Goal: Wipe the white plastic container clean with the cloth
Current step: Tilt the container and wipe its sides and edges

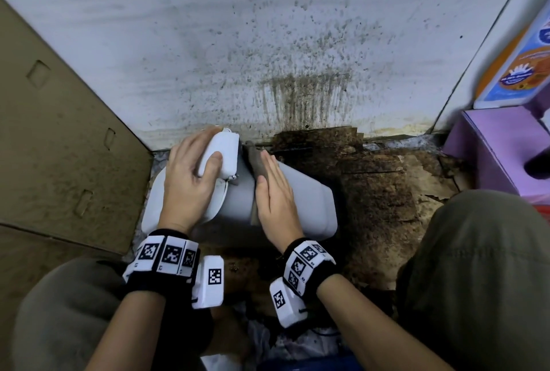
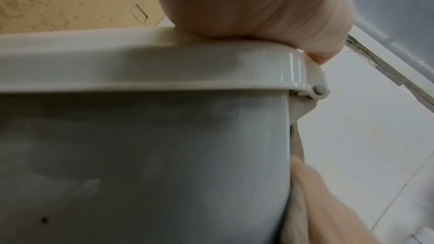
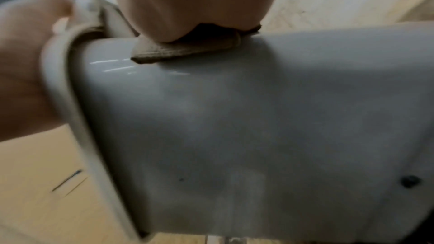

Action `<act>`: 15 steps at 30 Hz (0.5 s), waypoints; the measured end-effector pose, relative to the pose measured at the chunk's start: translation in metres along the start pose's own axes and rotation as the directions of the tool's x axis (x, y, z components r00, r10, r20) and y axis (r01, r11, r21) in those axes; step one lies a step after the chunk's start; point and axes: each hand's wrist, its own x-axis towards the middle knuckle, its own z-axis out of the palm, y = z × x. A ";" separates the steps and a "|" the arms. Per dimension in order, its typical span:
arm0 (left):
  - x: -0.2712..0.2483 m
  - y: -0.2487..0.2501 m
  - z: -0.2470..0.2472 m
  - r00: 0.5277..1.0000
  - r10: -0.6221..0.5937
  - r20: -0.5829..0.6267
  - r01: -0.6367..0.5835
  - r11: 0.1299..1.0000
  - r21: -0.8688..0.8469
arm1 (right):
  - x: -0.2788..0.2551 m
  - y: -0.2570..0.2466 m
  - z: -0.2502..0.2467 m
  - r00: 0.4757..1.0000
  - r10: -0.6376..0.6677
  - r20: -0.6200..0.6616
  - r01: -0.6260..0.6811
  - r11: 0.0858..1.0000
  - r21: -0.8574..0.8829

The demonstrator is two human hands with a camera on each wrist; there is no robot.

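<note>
The white plastic container [image 1: 309, 201] lies on its side on the floor, lid end to the left. My left hand [image 1: 190, 174] grips its white lid flap [image 1: 221, 156], thumb on top and fingers curled round the far edge. My right hand [image 1: 275, 192] lies flat with straight fingers, pressing a brown cloth [image 1: 257, 162] onto the container's upper side. In the right wrist view the cloth [image 3: 187, 49] is folded under the palm on the container's grey-white wall [image 3: 258, 127]. The left wrist view shows the lid rim [image 2: 140, 62] under my palm and the cloth [image 2: 299, 146] hanging at the right.
A stained white wall [image 1: 268, 43] stands just behind the container. A cardboard panel [image 1: 59, 132] leans at the left. Dirty, torn cardboard [image 1: 387, 192] covers the floor at the right. A purple box [image 1: 503, 150] sits at the far right. My knees frame the lower corners.
</note>
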 end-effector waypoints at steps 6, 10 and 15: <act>-0.003 0.001 -0.001 1.000 0.005 0.005 -0.005 1.000 -0.005 | 0.001 0.034 -0.022 0.987 0.161 -0.005 -0.160 0.984 0.078; -0.004 0.004 0.000 1.000 0.009 0.010 -0.009 1.000 -0.005 | -0.001 0.031 -0.026 0.974 0.225 -0.030 -0.219 0.966 0.135; -0.005 0.004 0.000 1.000 0.008 0.004 -0.008 1.000 -0.008 | -0.002 0.028 -0.020 0.937 0.340 -0.079 -0.323 0.931 0.171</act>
